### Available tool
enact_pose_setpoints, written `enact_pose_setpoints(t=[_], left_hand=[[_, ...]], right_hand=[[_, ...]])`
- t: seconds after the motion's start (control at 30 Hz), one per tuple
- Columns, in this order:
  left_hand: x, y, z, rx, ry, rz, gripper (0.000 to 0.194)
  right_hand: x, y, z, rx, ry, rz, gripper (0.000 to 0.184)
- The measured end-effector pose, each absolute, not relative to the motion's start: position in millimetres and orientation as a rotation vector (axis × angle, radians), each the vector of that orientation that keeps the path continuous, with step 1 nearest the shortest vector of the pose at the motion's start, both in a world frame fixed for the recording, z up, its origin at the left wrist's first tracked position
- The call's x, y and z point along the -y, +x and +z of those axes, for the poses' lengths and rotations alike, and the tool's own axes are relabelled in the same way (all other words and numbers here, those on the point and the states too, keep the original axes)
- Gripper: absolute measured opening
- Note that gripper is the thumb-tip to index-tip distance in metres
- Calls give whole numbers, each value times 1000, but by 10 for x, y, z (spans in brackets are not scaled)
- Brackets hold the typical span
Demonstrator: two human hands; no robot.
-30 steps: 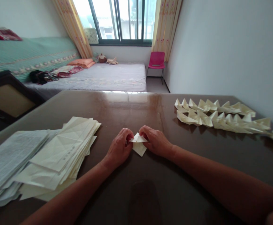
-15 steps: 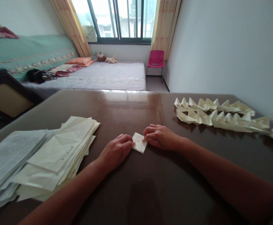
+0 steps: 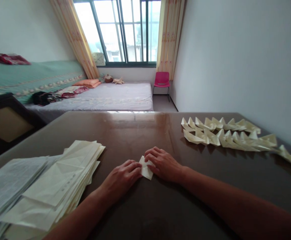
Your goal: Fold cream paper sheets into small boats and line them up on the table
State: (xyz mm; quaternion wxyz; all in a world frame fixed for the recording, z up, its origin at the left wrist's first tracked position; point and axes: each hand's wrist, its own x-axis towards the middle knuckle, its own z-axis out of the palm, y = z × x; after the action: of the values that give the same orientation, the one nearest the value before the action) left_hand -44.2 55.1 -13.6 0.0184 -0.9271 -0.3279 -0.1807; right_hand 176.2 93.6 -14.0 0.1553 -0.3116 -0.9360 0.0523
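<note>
A small folded piece of cream paper (image 3: 147,171) lies on the brown table between my hands. My left hand (image 3: 127,173) pinches its left edge with the fingers closed together. From the right, my right hand (image 3: 162,163) bends its fingers over the paper and covers its right side; the thumb's contact is partly hidden. Left of my hands sits a stack of creased cream sheets (image 3: 60,176), the top one marked with small printed characters. At the right stand two rows of folded paper boats (image 3: 227,136), pointed and cream.
A pile of printed grey-white sheets (image 3: 15,180) lies at the far left. The glossy brown table (image 3: 125,136) has its far edge before a bed (image 3: 120,96). A pink chair (image 3: 162,80) stands beyond, near the right wall (image 3: 230,60).
The view has tilted up, so everything sits lower in the picture. My right hand has moved further over the folded paper, which looks narrower now. My left hand keeps its hold.
</note>
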Motion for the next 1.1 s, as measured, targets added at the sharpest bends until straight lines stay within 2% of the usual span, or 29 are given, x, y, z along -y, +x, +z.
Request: enact_pose_setpoints(t=[0.13,0.33,0.87,1.1], left_hand=[[-565,-445,-149,947,-2822,-518,14],[-572,-400,-197,1008,-2725,-481,15],[-618,-371,-273,1018,-2641,-484,14],[-607,-270,-103,1028,-2755,-474,20]], right_hand=[[-940,1769,-211,2696,-830,226,36],[-953,1797,-280,2651,-841,234,41],[-902,1678,-293,2741,-1070,215,46],[-872,1618,-353,2686,-1159,233,45]])
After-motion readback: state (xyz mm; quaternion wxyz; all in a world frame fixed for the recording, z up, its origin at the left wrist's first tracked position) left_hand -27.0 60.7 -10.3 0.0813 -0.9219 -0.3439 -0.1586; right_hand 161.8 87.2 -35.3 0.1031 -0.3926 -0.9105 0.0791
